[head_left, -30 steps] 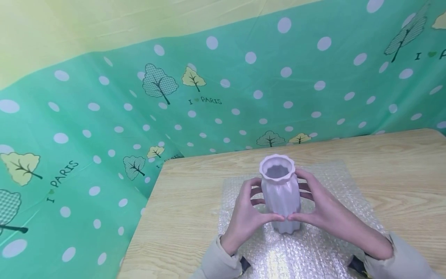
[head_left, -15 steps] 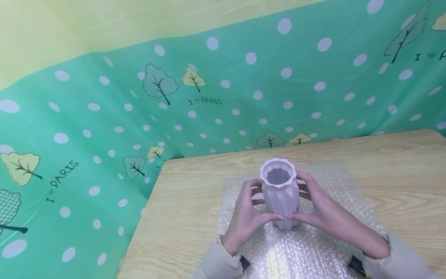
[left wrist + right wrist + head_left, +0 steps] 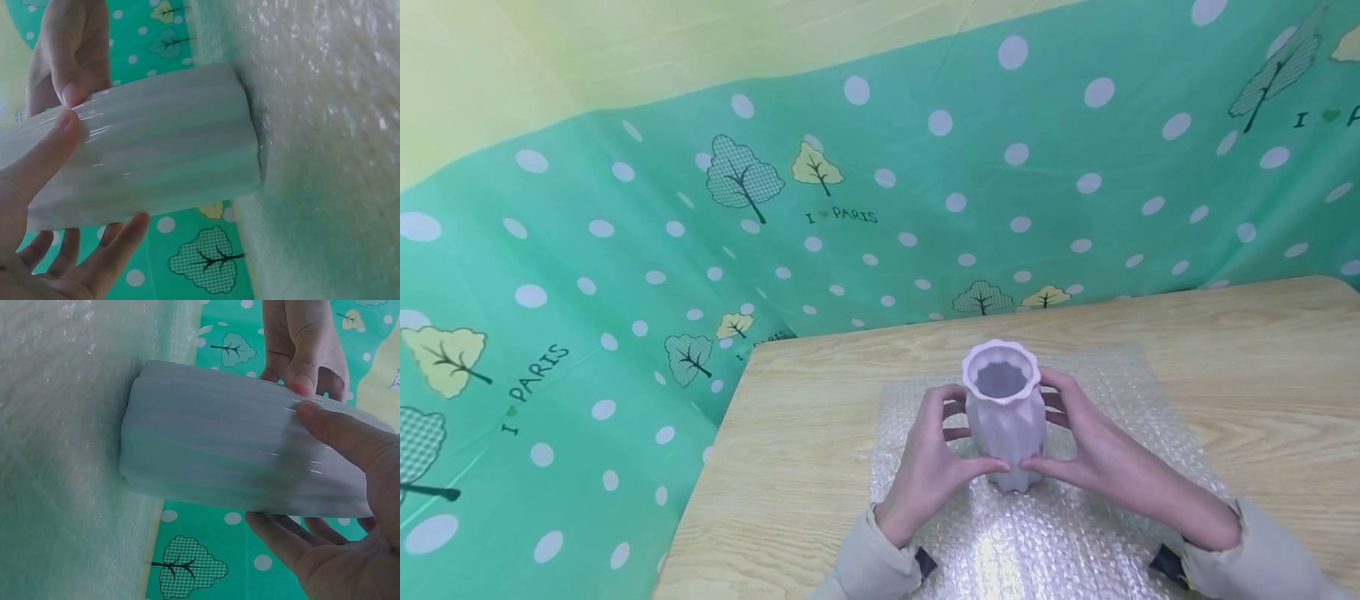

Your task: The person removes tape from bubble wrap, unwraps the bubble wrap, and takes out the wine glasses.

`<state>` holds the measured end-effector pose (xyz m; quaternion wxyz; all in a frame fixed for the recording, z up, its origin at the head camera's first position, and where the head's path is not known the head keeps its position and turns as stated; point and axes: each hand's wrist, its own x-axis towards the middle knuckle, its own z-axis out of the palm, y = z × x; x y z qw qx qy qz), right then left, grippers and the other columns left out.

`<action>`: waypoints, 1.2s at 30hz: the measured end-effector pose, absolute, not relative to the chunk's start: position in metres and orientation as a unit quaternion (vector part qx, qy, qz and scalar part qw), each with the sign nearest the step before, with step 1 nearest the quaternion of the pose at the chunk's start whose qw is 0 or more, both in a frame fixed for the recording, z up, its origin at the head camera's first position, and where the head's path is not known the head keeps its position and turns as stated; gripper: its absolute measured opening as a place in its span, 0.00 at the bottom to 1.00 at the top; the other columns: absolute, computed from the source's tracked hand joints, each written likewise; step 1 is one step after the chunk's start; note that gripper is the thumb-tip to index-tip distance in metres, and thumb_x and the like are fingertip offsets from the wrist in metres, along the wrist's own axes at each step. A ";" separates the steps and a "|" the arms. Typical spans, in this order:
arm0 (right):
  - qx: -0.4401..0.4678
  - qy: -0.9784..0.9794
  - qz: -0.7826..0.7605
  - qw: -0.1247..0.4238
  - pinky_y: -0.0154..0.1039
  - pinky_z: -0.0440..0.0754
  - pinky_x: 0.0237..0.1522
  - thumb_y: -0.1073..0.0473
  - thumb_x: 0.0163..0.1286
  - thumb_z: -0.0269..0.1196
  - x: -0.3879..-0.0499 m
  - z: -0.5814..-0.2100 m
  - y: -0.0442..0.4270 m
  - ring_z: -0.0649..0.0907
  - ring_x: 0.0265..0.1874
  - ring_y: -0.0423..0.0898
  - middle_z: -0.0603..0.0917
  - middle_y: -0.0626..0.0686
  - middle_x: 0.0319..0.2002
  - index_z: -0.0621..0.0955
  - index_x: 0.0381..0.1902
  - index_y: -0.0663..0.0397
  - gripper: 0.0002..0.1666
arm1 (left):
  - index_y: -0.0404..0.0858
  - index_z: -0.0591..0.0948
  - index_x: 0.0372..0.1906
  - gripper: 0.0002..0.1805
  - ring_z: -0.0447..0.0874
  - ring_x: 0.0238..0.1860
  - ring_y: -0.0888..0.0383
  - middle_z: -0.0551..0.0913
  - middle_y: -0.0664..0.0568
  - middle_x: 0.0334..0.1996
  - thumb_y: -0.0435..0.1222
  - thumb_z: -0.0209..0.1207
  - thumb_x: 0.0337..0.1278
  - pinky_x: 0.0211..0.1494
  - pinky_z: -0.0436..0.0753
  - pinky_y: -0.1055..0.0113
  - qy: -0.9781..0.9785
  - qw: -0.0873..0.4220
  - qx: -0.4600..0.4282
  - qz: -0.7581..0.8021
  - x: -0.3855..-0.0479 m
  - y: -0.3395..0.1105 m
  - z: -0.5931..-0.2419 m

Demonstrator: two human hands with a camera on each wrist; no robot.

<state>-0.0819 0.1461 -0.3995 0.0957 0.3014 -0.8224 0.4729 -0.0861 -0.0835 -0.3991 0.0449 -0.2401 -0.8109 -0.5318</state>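
Observation:
A pale lilac-white vase (image 3: 1009,425) with a scalloped rim and ribbed sides stands on a sheet of bubble wrap (image 3: 1075,533). Its mouth faces up, tilted slightly toward the head camera. On its left side, my left hand (image 3: 928,467) grips it, thumb across the front and fingers curved behind. My right hand (image 3: 1097,446) holds the opposite side the same way, and the two thumbs nearly meet low on the front. In the left wrist view, the vase's base (image 3: 247,131) sits at the bubble wrap, perhaps touching. The right wrist view has the vase body (image 3: 206,437) between thumb and fingers.
The bubble wrap lies flat on a light wooden table (image 3: 790,442). Behind and to the left hangs a green dotted curtain (image 3: 625,300) printed with trees, close to the table's edges. Dark straps (image 3: 1168,567) show at the sleeve cuffs.
The vase's top has tipped slightly toward the head camera and its base has shifted a little away. Both hands have kept their hold and barely moved.

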 end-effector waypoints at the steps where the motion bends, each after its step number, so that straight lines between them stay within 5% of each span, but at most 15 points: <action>1: 0.302 -0.824 0.471 0.095 0.52 0.84 0.52 0.65 0.47 0.79 -0.082 -0.400 0.146 0.79 0.57 0.65 0.67 0.66 0.67 0.51 0.77 0.49 0.68 | 0.42 0.64 0.64 0.48 0.78 0.58 0.57 0.71 0.54 0.61 0.36 0.79 0.34 0.52 0.85 0.70 -0.813 0.041 -0.238 -0.530 -0.086 -0.084 -0.398; 19: 0.313 -0.840 0.435 0.088 0.57 0.83 0.53 0.58 0.53 0.77 -0.081 -0.399 0.155 0.79 0.57 0.65 0.66 0.67 0.69 0.48 0.78 0.49 0.64 | 0.42 0.64 0.66 0.46 0.77 0.59 0.56 0.72 0.55 0.62 0.38 0.77 0.40 0.58 0.84 0.65 -0.829 0.007 -0.251 -0.499 -0.089 -0.090 -0.396; 28: 0.310 -0.860 0.400 0.066 0.61 0.80 0.57 0.58 0.51 0.78 -0.084 -0.393 0.163 0.77 0.61 0.61 0.69 0.59 0.67 0.48 0.78 0.43 0.66 | 0.43 0.64 0.68 0.45 0.75 0.58 0.61 0.74 0.56 0.63 0.43 0.76 0.45 0.64 0.79 0.57 -0.856 0.006 -0.275 -0.438 -0.090 -0.094 -0.395; 36: 0.309 -0.878 0.363 0.040 0.59 0.81 0.57 0.46 0.58 0.74 -0.085 -0.396 0.166 0.75 0.65 0.57 0.70 0.54 0.68 0.54 0.77 0.44 0.57 | 0.44 0.64 0.69 0.45 0.74 0.61 0.61 0.73 0.57 0.64 0.45 0.75 0.47 0.66 0.77 0.56 -0.873 -0.001 -0.269 -0.406 -0.089 -0.100 -0.399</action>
